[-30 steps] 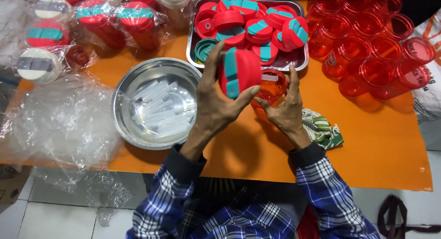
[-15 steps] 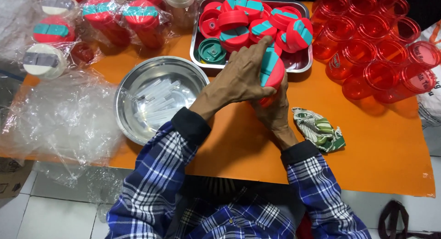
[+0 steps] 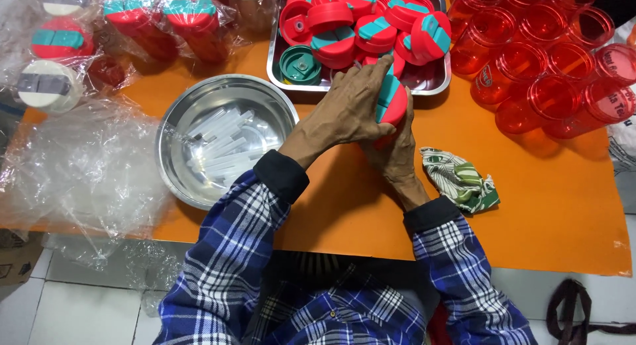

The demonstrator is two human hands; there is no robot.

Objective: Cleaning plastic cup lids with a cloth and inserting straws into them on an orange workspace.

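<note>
Right now both hands meet just below the steel tray of loose red lids. The left hand lies over a red lid with a teal flap, its fingers curled and pressing on the lid's top. The right hand wraps the red cup under that lid, mostly hidden. A folded green cloth sits just right of the hands, a steel bowl of clear sticks left of them, on the orange desk.
</note>
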